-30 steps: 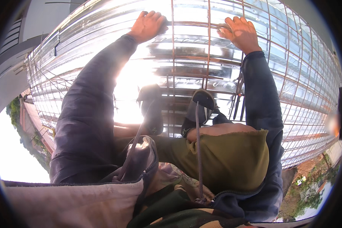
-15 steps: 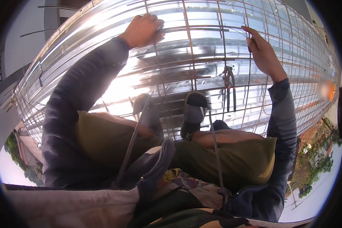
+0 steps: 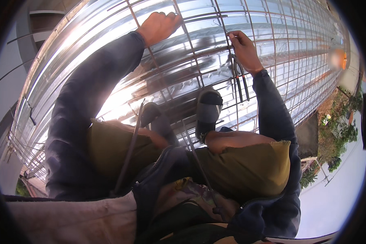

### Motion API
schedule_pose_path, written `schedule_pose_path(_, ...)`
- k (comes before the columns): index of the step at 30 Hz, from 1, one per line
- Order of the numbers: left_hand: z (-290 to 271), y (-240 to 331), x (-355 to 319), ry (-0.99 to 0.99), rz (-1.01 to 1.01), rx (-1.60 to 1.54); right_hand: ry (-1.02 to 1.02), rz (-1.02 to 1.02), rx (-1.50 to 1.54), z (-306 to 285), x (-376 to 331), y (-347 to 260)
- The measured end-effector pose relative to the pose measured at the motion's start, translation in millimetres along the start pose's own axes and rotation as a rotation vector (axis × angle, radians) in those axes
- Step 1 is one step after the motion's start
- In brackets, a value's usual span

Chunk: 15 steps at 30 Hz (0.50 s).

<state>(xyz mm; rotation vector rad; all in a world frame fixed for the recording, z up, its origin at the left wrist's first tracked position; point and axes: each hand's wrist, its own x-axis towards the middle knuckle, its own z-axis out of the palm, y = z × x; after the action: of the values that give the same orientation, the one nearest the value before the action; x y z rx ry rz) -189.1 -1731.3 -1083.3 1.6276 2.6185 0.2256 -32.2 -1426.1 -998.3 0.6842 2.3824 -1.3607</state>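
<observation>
Just below the right hand point(image 3: 245, 48), dark long-handled pliers point(image 3: 236, 73) rest at the rebar grid point(image 3: 196, 57), jaws pointing away from the person, handles back toward the body and spread slightly. Their long axis lies close to the nearby lengthwise bar, beyond the right shoe point(image 3: 209, 110). The right hand's fingertips are pinched together at that bar; anything between them is too small to tell. The left hand point(image 3: 158, 29) is clenched over a crosswise bar. Beneath spreads shiny ribbed metal decking point(image 3: 105, 36), outdoors, with a grey building point(image 3: 12, 89) at left, trees point(image 3: 345, 136) at right.
</observation>
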Motion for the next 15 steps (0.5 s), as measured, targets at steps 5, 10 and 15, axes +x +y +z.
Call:
schedule_pose_path(5,-4,3,4,0.008,-0.049,-0.135,-0.096,-0.085,-0.126,42,40,-12)
schedule_pose_path(10,-10,0,1,0.059,-0.170,-0.208,-0.134,0.095,0.016,59,26,-1)
schedule_pose_path(15,-26,-29,14,0.295,-0.143,0.138,-0.134,0.168,0.139,79,25,-4)
